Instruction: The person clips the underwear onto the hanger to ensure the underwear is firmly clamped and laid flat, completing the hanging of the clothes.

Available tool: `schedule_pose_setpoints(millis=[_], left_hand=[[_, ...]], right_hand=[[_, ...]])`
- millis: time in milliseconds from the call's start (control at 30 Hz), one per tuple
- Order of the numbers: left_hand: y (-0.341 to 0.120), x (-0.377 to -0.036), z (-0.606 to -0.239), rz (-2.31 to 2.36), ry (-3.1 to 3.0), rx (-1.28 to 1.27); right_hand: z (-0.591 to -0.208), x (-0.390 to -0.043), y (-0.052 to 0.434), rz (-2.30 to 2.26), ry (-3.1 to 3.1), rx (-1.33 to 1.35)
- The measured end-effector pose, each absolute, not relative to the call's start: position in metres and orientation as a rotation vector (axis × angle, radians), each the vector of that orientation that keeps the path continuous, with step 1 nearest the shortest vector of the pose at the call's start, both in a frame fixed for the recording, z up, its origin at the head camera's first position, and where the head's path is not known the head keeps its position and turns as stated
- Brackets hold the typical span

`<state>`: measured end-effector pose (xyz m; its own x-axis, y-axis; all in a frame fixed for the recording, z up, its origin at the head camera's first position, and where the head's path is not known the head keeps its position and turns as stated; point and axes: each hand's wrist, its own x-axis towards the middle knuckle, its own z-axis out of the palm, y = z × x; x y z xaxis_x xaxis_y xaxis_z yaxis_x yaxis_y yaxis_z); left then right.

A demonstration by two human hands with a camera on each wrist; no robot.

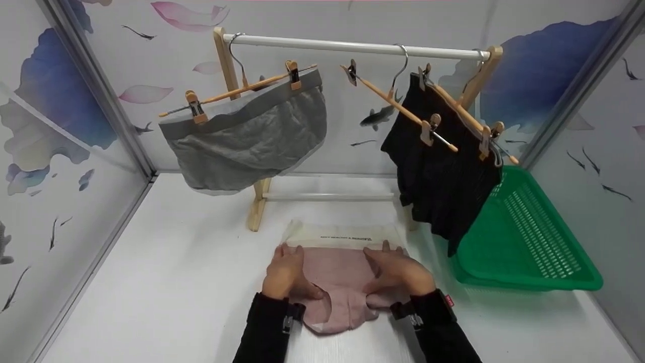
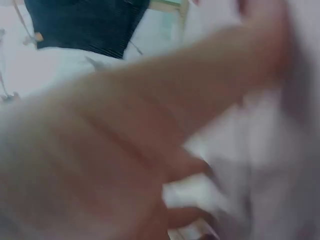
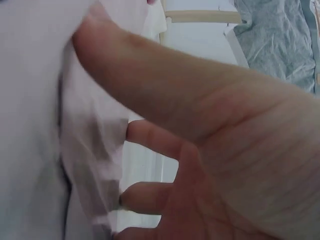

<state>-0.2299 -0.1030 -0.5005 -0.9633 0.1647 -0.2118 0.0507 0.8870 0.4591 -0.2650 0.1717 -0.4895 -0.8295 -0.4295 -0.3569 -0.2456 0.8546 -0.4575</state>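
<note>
Hanging on the left of the white rail (image 1: 352,48) is a pair of grey shorts (image 1: 247,138), clipped to a wooden hanger (image 1: 242,89). Below, in the middle of the white table (image 1: 166,282), lies a pair of pink shorts (image 1: 342,282) with a cream band. The left hand (image 1: 286,272) and the right hand (image 1: 395,269) both press flat on it, side by side, thumbs tucked under the cloth. Black shorts (image 1: 438,176) hang to the right, in front of a green basket (image 1: 529,242)
</note>
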Motion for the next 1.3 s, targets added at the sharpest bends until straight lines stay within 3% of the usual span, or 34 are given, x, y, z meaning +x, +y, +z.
schedule_pose_setpoints(millis=[700, 967, 1300], left_hand=[[-0.109, -0.246, -0.503, 0.639, 2.677, 0.501], [-0.092, -0.237, -0.503, 0.603, 2.723, 0.268], [-0.087, -0.227, -0.504, 0.493, 2.769, 0.245]], right_hand=[[-0.497, -0.267, 0.170, -0.493, 2.592, -0.462], [-0.498, -0.264, 0.169, -0.438, 2.596, -0.461], [-0.496, -0.260, 0.165, -0.323, 2.602, -0.476]])
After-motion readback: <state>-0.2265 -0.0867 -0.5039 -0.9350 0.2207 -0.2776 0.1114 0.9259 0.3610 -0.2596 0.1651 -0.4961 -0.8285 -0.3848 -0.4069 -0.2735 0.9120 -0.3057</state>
